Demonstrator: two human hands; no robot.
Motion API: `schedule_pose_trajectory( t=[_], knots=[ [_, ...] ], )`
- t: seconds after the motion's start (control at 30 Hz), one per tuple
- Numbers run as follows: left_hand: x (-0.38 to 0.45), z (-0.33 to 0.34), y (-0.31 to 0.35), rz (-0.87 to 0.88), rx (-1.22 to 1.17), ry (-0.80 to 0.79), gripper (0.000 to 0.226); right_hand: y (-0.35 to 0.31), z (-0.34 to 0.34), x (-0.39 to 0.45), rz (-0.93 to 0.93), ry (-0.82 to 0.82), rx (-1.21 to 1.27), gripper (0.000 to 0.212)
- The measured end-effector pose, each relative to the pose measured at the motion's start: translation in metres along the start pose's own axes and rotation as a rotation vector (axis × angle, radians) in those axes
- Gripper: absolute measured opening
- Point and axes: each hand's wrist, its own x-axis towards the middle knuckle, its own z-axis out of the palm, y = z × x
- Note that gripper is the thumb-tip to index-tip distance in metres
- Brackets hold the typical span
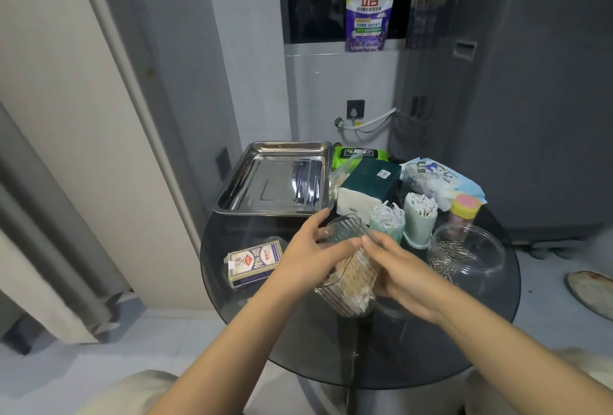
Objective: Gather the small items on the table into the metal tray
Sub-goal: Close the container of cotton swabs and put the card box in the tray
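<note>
A clear ribbed plastic box of cotton swabs [351,273] is held above the round dark glass table [331,355], tilted toward me. My left hand [308,248] grips its left side and my right hand [398,265] grips its right side, fingertips meeting on top. The metal tray [245,192] lies at the table's far left edge with nothing in it. A pack of playing cards [253,262] lies to the left of my hands.
Behind my hands stand two green cups of cotton swabs [419,218], a tissue pack [365,189], a wet-wipe pack [444,179], a yellow-lidded jar [464,208] and a clear round box of paper clips [464,252]. Walls close in on the left and behind.
</note>
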Motion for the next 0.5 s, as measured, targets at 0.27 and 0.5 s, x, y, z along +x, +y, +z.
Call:
schedule_pose_trajectory(
  t=[0.27, 0.5],
  knots=[
    [0.008, 0.024, 0.008, 0.029, -0.038, -0.087, 0.080, -0.002, -0.027, -0.011, -0.078, 0.073, 0.171, 0.064],
    [0.016, -0.008, 0.003, 0.004, 0.424, 0.213, 0.032, 0.007, -0.026, -0.010, -0.078, 0.159, 0.203, 0.055]
  ],
)
